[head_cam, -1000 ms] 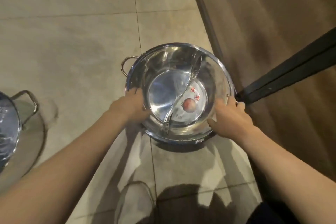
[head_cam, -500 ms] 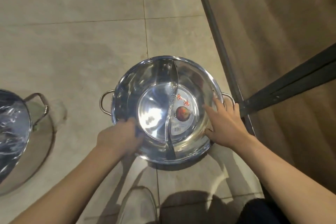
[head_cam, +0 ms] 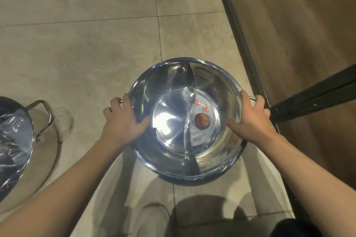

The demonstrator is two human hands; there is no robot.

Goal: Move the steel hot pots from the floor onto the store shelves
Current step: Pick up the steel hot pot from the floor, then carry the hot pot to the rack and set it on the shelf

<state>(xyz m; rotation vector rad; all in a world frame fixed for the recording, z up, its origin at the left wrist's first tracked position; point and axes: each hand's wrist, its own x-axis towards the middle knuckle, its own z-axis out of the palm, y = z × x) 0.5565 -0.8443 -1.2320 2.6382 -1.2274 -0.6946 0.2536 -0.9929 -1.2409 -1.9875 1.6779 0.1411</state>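
The divided steel hot pot (head_cam: 185,121) sits centre frame above the tiled floor (head_cam: 77,44). Left hand (head_cam: 123,121) and right hand (head_cam: 250,119) clasp opposite handles, thumbs inside the rim. Risk: uneven grip tilts it against the shelf frame (head_cam: 312,94) at right.

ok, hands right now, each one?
Left hand: closed on the hot pot at its left handle.
Right hand: closed on its right handle.
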